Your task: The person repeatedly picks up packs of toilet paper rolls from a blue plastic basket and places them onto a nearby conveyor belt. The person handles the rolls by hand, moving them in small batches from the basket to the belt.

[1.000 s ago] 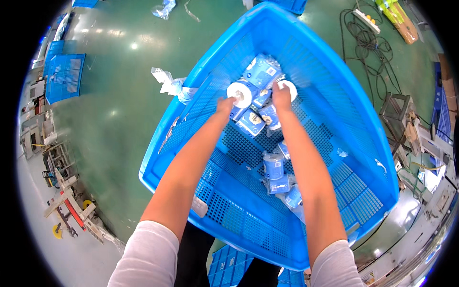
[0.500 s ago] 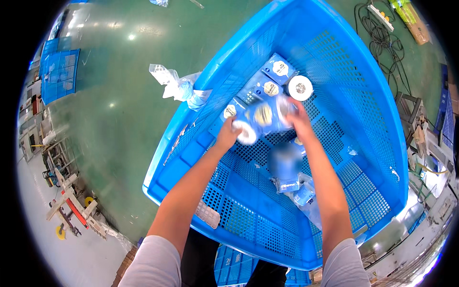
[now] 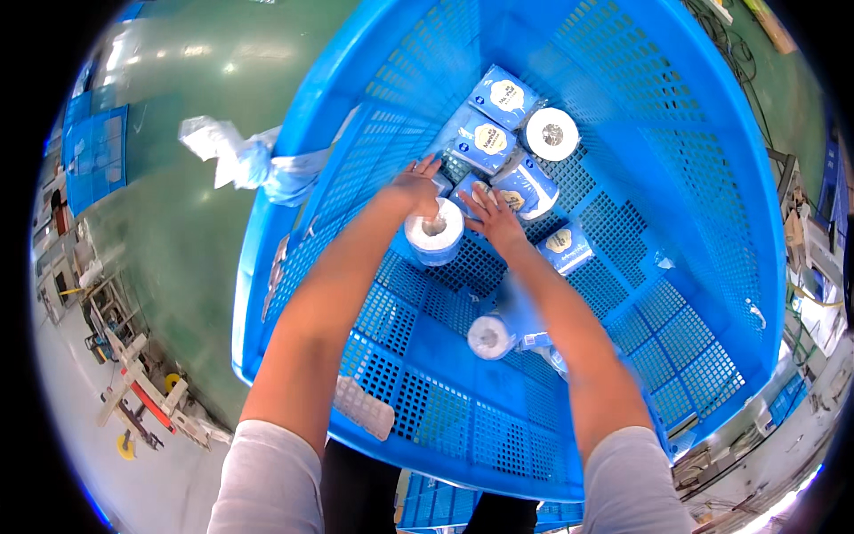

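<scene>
Inside the large blue basket point(image 3: 414, 351), blue-wrapped toilet paper rolls lie close together against the far-left wall, among them one roll point(image 3: 505, 95) at the back and another point(image 3: 483, 142) just nearer. My left hand point(image 3: 416, 190) is beside that wall, fingers stretched out, its thumb side at a roll point(image 3: 434, 242) whose white end faces up. My right hand point(image 3: 495, 218) has its fingers spread over a blue-wrapped roll, touching it. Right of its fingers is a tilted roll point(image 3: 534, 189). The left hand's palm is hidden.
A white-ended roll point(image 3: 551, 133) stands by the back group. Separate rolls lie nearer, one point(image 3: 566, 246) right of my right forearm and another point(image 3: 489, 337) left of it. A knotted clear plastic bag point(image 3: 253, 160) hangs over the basket's left rim.
The rolls held between my hands have been lowered into the group and let go. My hands are now closer together. The basket appears larger, as the view has shifted.
</scene>
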Motion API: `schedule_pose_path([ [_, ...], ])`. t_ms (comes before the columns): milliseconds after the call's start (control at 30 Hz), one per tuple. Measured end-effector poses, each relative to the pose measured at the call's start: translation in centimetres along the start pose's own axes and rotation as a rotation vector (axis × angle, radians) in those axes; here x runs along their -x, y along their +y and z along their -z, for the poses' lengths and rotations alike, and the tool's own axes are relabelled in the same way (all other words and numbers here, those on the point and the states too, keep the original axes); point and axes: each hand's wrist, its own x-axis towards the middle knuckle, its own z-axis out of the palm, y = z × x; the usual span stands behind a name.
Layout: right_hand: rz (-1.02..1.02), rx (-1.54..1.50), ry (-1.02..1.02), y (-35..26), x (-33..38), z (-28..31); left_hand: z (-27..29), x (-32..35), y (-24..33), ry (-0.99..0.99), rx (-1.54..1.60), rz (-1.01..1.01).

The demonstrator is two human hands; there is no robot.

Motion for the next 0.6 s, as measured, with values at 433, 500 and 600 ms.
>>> schedule_pose_path([
  [433, -0.637, -0.698, -0.272, 7.1, 5.9, 10.6, -5.5, 1.3, 0.8, -0.169, -0.303, 0.051],
  [500, -0.545, -0.144, -0.424, 10.5, 5.0, 14.3, -6.5, 2.9, 0.8, -0.169, -0.338, 0.048],
  [600, -0.473, 0.154, -0.478, 13.7, 3.3, 9.8, -7.7, 4.4, 0.8, -0.19, -0.303, 0.068],
])
